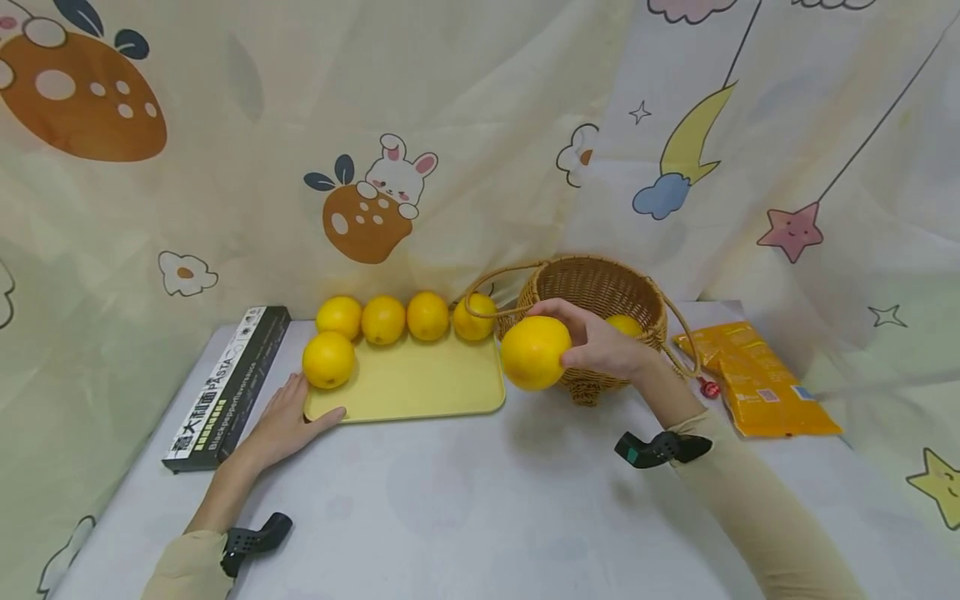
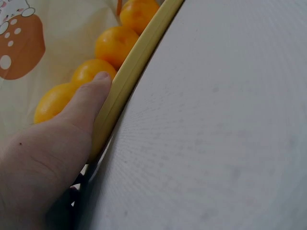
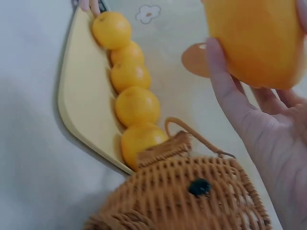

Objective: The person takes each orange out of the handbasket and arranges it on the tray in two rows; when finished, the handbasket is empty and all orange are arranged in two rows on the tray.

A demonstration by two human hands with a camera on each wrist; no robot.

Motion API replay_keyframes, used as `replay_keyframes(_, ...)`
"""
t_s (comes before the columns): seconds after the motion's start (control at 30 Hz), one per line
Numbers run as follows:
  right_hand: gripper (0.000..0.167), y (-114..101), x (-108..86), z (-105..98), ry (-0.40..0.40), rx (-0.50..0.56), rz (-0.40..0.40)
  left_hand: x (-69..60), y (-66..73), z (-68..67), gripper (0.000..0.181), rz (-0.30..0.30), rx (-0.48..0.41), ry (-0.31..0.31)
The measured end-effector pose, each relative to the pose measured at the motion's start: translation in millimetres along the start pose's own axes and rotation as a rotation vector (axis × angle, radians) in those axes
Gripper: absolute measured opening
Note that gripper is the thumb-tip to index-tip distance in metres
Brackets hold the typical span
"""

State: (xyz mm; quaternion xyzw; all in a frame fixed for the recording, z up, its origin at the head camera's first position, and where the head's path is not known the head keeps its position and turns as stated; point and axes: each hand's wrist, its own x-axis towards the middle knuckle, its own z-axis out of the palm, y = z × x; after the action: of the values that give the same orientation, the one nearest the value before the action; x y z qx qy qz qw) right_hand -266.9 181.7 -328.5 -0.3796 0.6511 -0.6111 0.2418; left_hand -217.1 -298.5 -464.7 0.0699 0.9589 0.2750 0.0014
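With fingers [image 1: 553, 307] of the right hand [image 1: 603, 343] curled partway, gripping one orange [image 1: 535, 353] between thumb and fingertips in the head view. Held up off the bench [image 1: 450, 508], just to the right of the yellow tray [image 1: 420, 392]. Resting at the tray's near left corner with the left hand [image 1: 283, 421], fingers extended, thumb spread along the near rim, grasping nothing. Showing four further oranges [image 1: 427, 316] in a row along the tray's far side, plus a fifth orange [image 1: 328, 360] at its left end, nearer than the row. Showing also, just right of the tray, a wicker basket [image 1: 562, 279] with another orange [image 1: 624, 325] inside; farther right of the tray, a shiny amber packet [image 1: 772, 383] and a small red item [image 1: 708, 387]; left of the tray, a black-and-white pasta box [image 1: 232, 383].

From the left wrist, seeing the left thumb against the tray's rim, its tip overlapping one of four visible oranges; cannot tell there how the remaining fingers lie.

From the right wrist, seeing the gripped orange close up, cut by the upper border, fingers bent about it; also seeing five oranges along the tray, the basket overlapping the tray's nearer end, and left fingertips at its far end.
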Motion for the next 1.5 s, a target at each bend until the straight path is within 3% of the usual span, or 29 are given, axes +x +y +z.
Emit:
replay_keyframes(0.2,0.061,7.7,5.1,6.7,0.046,0.180,-0.047,-0.3,0.9,-1.7,0.107,-0.007,-0.003,-0.012)
replay_keyframes(0.43,0.058,14.1,8.3,13.4,0.108,0.294,-0.088,-0.4,1.6,-2.9,0.107,-0.008,-0.002,-0.017)
replay_keyframes(0.7,0.054,21.2,18.2,25.4,0.231,0.460,-0.111,-1.8,1.7,-2.6,0.107,-0.010,0.000,-0.014)
replay_keyframes(0.93,0.043,27.9,33.1,37.7,0.359,0.531,-0.074,-1.9,3.4,-4.1,0.107,-0.011,0.000,-0.018)
replay_keyframes(1.2,0.062,35.3,55.4,53.5,0.432,0.598,-0.024,-2.5,2.4,-3.7,0.108,-0.016,0.002,-0.020)
replay_keyframes(1.33,0.043,36.5,67.4,61.0,0.475,0.640,-0.025,-2.4,2.8,-4.5,0.108,-0.015,0.003,-0.020)
replay_keyframes(1.5,0.030,39.7,79.8,69.9,0.443,0.678,-0.013,-2.8,4.4,-4.2,0.108,-0.013,-0.004,-0.017)
